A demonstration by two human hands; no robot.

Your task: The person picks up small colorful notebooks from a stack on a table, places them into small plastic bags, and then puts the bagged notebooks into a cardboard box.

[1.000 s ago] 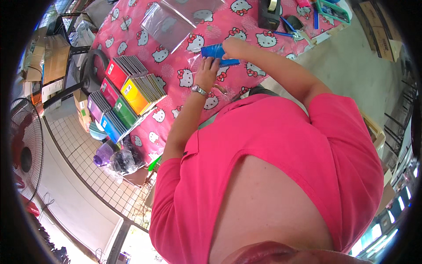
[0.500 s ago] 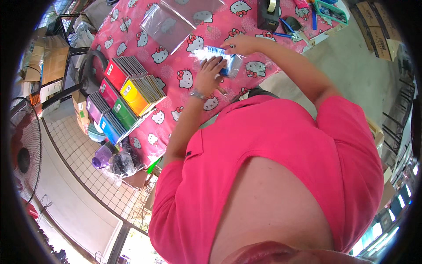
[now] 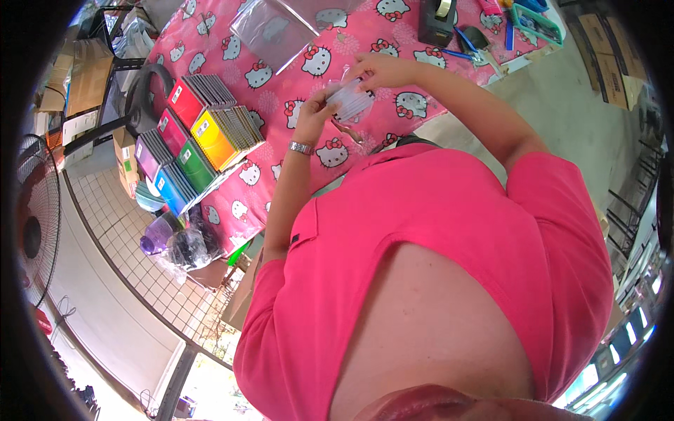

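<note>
A small flat packet (image 3: 352, 102), whitish with a clear plastic wrap around it, is held tilted just above the pink cartoon-print tablecloth (image 3: 288, 84). My left hand (image 3: 317, 114), with a metal watch at the wrist, grips its left edge between thumb and fingers. At the upper right edge, my right hand (image 3: 379, 72) has its fingers closed on the packet's plastic. What lies inside the wrap is too small to make out. A thin brownish object (image 3: 349, 133) rests on the cloth just below the packet.
Spiral notebooks (image 3: 200, 140) in several colours stand in stacks at the left. Clear plastic sheets (image 3: 270, 31) lie at the far side. A black tape dispenser (image 3: 437, 27), blue-handled tools (image 3: 463, 43) and a teal basket (image 3: 537, 27) sit at the far right. A fan (image 3: 35, 224) stands far left.
The packet, lying with a blue face up under my left palm before, now shows a whitish face and is lifted. My left hand has moved to its edge.
</note>
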